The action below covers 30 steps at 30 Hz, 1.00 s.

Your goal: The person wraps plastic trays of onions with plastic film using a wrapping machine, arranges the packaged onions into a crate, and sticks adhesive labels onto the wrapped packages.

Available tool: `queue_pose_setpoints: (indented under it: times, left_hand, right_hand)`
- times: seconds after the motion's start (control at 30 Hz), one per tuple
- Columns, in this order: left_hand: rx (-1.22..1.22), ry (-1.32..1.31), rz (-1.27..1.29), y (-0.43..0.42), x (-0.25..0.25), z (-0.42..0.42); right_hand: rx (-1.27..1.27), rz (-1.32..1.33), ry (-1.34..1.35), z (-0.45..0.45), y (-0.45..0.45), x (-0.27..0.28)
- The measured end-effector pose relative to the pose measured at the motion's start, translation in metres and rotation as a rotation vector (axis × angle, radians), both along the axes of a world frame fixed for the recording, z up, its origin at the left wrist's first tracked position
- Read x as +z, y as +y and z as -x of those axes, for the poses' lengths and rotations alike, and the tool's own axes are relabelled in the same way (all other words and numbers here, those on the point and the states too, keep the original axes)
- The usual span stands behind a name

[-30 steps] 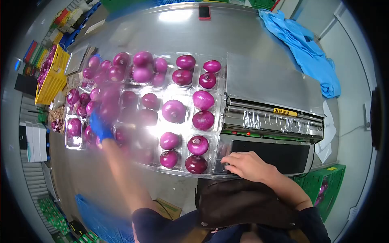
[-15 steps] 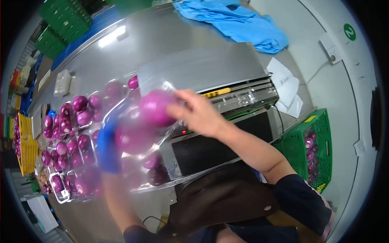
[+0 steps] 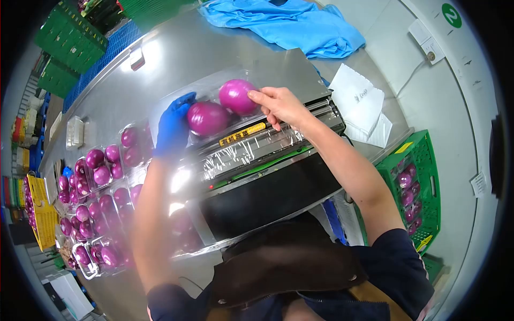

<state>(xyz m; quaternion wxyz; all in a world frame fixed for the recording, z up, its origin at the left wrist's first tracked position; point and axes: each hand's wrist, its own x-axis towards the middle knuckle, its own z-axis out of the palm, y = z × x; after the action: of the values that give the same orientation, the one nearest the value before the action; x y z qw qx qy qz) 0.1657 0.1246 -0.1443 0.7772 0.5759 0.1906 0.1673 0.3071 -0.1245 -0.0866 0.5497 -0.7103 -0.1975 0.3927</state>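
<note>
Two large red onions, a left one (image 3: 209, 119) and a right one (image 3: 238, 97), sit in a clear plastic tray (image 3: 215, 85) above the film wrapping machine. My left hand (image 3: 174, 120), in a blue glove, is closed around the tray's left end. My bare right hand (image 3: 281, 107) pinches the right end, its thumb against the right onion. Just below the tray lie a yellow printed strip (image 3: 242, 134) and the machine's stretched clear film (image 3: 230, 160). A black plate (image 3: 273, 187) is on the machine's near side.
Several clear trays of red onions (image 3: 101, 175) cover the table's left side, partly behind my left arm. A green crate (image 3: 435, 187) with wrapped onions stands at right. Blue cloth (image 3: 289, 27) and white paper sheets (image 3: 357, 99) lie at the back. A yellow basket (image 3: 44, 211) is far left.
Both hands have carried the onions up and away from me, from over the table's trays to above the machine. The camera view has shifted too.
</note>
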Motion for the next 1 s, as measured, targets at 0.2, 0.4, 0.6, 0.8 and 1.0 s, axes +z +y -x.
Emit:
queue_pose_setpoints:
  times: [0.2, 0.4, 0.6, 0.8, 1.0]
  left_hand:
    - [0.089, 0.152, -0.677, -0.011, 0.037, 0.064]
    - [-0.323, 0.25, -1.975, -0.023, 0.053, 0.125]
    - [-0.279, 0.258, -1.775, -0.05, 0.054, 0.131]
    - [0.399, 0.154, -0.583, -0.068, 0.118, 0.172]
    - [0.507, -0.11, -0.828, 0.025, 0.118, 0.04]
  right_hand:
    - [0.402, -0.027, -0.702, -0.036, -0.046, -0.009]
    - [0.83, 0.099, -1.439, -0.064, -0.101, -0.002]
    - [0.69, -0.327, -1.12, -0.042, -0.096, -0.032]
    - [0.338, -0.443, -0.835, -0.033, -0.108, 0.065]
    - [-0.058, -0.463, -1.164, -0.095, 0.049, 0.039]
